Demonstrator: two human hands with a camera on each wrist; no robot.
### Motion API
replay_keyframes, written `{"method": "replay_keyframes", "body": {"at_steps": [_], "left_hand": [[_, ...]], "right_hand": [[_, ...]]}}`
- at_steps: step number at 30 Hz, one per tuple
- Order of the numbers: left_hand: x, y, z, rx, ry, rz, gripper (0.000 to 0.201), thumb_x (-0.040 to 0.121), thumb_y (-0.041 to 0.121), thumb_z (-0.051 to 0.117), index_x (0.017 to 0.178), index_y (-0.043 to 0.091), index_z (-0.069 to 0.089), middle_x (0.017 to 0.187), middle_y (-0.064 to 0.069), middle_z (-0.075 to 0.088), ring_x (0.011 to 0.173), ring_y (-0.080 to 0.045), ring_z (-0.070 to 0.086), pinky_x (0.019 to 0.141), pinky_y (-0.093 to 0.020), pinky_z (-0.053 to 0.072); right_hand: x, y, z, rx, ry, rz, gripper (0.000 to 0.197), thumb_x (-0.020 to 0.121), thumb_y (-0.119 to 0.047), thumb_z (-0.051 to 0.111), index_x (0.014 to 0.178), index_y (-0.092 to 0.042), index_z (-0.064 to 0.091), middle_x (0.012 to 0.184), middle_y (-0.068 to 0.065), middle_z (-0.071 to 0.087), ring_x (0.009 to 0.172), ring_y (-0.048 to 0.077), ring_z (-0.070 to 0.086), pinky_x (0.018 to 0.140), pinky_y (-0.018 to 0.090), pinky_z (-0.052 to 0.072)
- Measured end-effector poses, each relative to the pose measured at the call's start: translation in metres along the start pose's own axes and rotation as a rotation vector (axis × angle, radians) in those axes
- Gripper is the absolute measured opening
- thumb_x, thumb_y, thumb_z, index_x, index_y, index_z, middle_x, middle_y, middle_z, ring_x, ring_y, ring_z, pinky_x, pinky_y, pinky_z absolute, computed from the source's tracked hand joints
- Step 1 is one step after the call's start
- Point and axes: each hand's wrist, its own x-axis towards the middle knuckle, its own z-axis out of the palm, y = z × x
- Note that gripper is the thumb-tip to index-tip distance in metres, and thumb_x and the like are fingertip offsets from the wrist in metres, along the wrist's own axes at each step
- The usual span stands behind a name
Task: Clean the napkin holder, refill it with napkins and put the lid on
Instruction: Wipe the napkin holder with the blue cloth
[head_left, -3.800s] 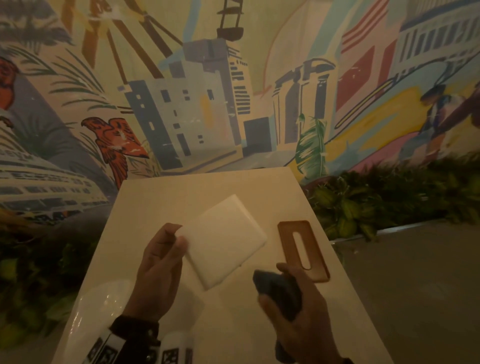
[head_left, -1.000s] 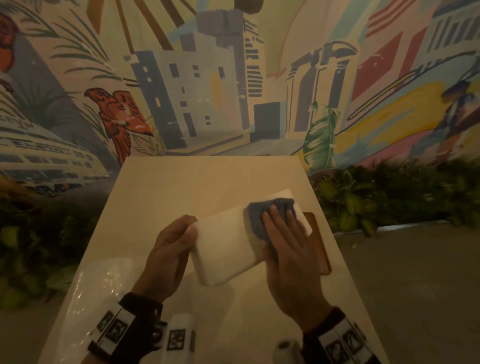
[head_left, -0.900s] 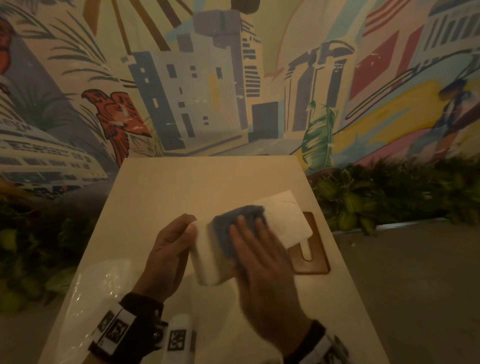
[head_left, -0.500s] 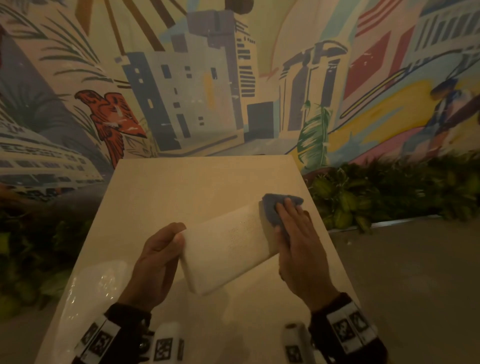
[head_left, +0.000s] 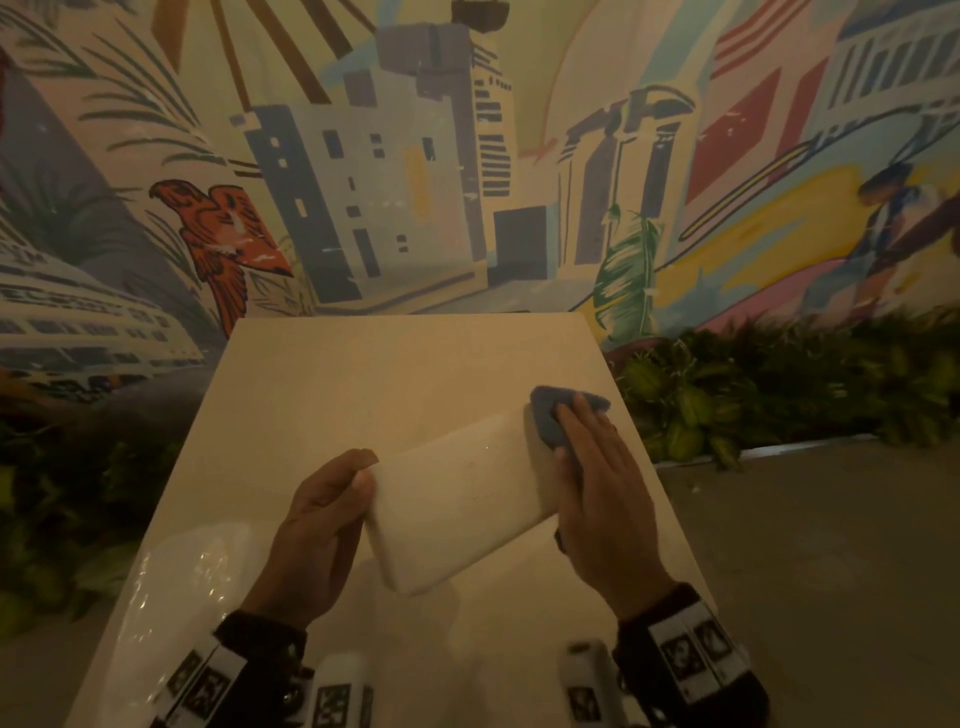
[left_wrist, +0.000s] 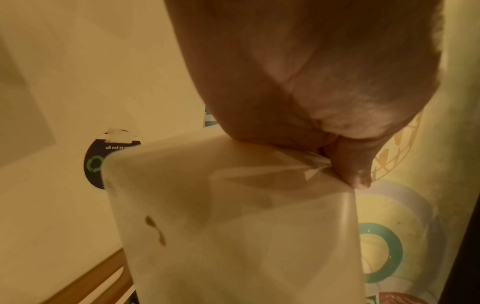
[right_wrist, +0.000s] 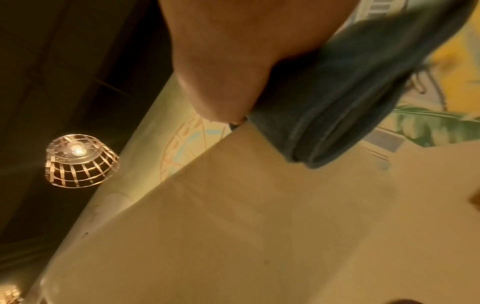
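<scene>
Over the beige table (head_left: 395, 374), left fingers (head_left: 358, 470) grip the stained white napkin holder (head_left: 462, 499); flat right fingers (head_left: 582, 431) press a grey cloth (head_left: 550, 415).

Far end of the napkin holder (head_left: 457, 499) behind cloth (head_left: 550, 415) and right hand (head_left: 608, 493).

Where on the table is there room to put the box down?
The far half of the table, between the mural wall and the napkin holder, is bare. The near middle strip between the two wrists is bare too. The near left corner is crowded by a clear plastic packet, and the right edge by the right hand with its cloth.
</scene>
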Motion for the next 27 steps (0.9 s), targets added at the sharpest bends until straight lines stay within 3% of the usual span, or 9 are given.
{"method": "replay_keyframes", "body": {"at_steps": [6, 7, 9, 12, 15, 18, 21, 24, 27], "left_hand": [[0.005, -0.007, 0.011, 0.024, -0.002, 0.009, 0.058, 0.080, 0.044, 0.070, 0.082, -0.010, 0.048, 0.079, -0.037, 0.035, 0.071, -0.042, 0.037, 0.067, -0.042, 0.035], [0.004, -0.010, 0.011, 0.035, 0.006, 0.007, 0.052, 0.082, 0.041, 0.068, 0.088, -0.008, 0.054, 0.085, -0.038, 0.045, 0.075, -0.042, 0.046, 0.071, -0.043, 0.042], [0.003, -0.009, 0.009, 0.081, 0.030, -0.009, 0.027, 0.085, 0.032, 0.066, 0.088, 0.005, 0.064, 0.086, -0.021, 0.063, 0.078, -0.029, 0.060, 0.071, -0.033, 0.052], [0.003, -0.005, 0.003, 0.035, 0.030, -0.048, 0.043, 0.075, 0.046, 0.075, 0.080, 0.008, 0.054, 0.076, -0.028, 0.043, 0.063, -0.029, 0.048, 0.055, -0.031, 0.047], [0.004, -0.002, -0.001, -0.011, 0.049, 0.002, 0.056, 0.070, 0.052, 0.076, 0.083, 0.005, 0.050, 0.081, -0.023, 0.037, 0.068, -0.029, 0.039, 0.058, -0.030, 0.045], [0.003, -0.001, -0.003, 0.012, 0.092, 0.039, 0.058, 0.071, 0.053, 0.075, 0.082, 0.003, 0.048, 0.084, -0.021, 0.037, 0.076, -0.030, 0.033, 0.062, -0.025, 0.043], [0.002, 0.000, -0.007, 0.008, 0.100, 0.061, 0.058, 0.074, 0.051, 0.073, 0.078, 0.002, 0.043, 0.086, -0.020, 0.037, 0.082, -0.031, 0.033, 0.065, -0.028, 0.040], [0.000, 0.003, -0.005, -0.001, 0.109, 0.080, 0.060, 0.076, 0.049, 0.073, 0.078, -0.001, 0.040, 0.084, -0.027, 0.035, 0.083, -0.032, 0.034, 0.065, -0.027, 0.042], [-0.002, 0.007, 0.000, -0.051, 0.079, 0.078, 0.052, 0.075, 0.048, 0.074, 0.077, 0.004, 0.046, 0.083, -0.023, 0.035, 0.081, -0.031, 0.034, 0.064, -0.026, 0.044]], "right_hand": [[-0.023, -0.082, 0.020, -0.153, -0.091, -0.251, 0.052, 0.102, -0.043, 0.012, 0.147, -0.020, 0.027, 0.153, 0.001, 0.032, 0.142, 0.026, 0.027, 0.112, 0.053, 0.025], [-0.033, -0.090, 0.024, -0.164, -0.086, -0.294, 0.051, 0.102, -0.042, 0.019, 0.147, -0.019, 0.024, 0.153, 0.001, 0.029, 0.142, 0.025, 0.027, 0.112, 0.050, 0.026], [-0.047, -0.097, 0.028, -0.145, -0.074, -0.393, 0.056, 0.095, -0.036, 0.036, 0.146, -0.017, 0.024, 0.154, 0.000, 0.026, 0.145, 0.023, 0.022, 0.117, 0.044, 0.023], [-0.062, -0.082, 0.027, -0.103, -0.049, -0.630, 0.045, 0.098, -0.030, 0.043, 0.141, -0.017, 0.037, 0.152, 0.002, 0.033, 0.145, 0.024, 0.021, 0.117, 0.042, 0.020], [-0.069, -0.046, 0.023, 0.017, -0.076, -0.764, 0.037, 0.100, -0.021, 0.044, 0.137, -0.018, 0.043, 0.150, -0.002, 0.037, 0.142, 0.024, 0.030, 0.116, 0.042, 0.025], [-0.072, -0.011, 0.020, 0.183, -0.005, -0.569, 0.039, 0.100, -0.020, 0.043, 0.138, -0.024, 0.041, 0.146, -0.010, 0.040, 0.139, 0.006, 0.033, 0.107, 0.029, 0.037], [-0.067, 0.002, 0.009, 0.344, 0.050, -0.068, 0.028, 0.101, -0.043, 0.032, 0.123, -0.038, 0.049, 0.125, -0.017, 0.053, 0.121, -0.015, 0.042, 0.099, 0.017, 0.042], [-0.057, 0.008, 0.006, 0.667, -0.035, 0.476, 0.025, 0.098, -0.022, 0.047, 0.110, -0.043, 0.052, 0.119, -0.004, 0.060, 0.109, 0.011, 0.058, 0.096, 0.045, 0.049], [-0.044, 0.003, 0.005, 0.970, -0.165, 0.717, 0.037, 0.087, -0.039, 0.062, 0.120, -0.024, 0.056, 0.119, 0.000, 0.061, 0.104, 0.011, 0.060, 0.093, 0.034, 0.050]]}}
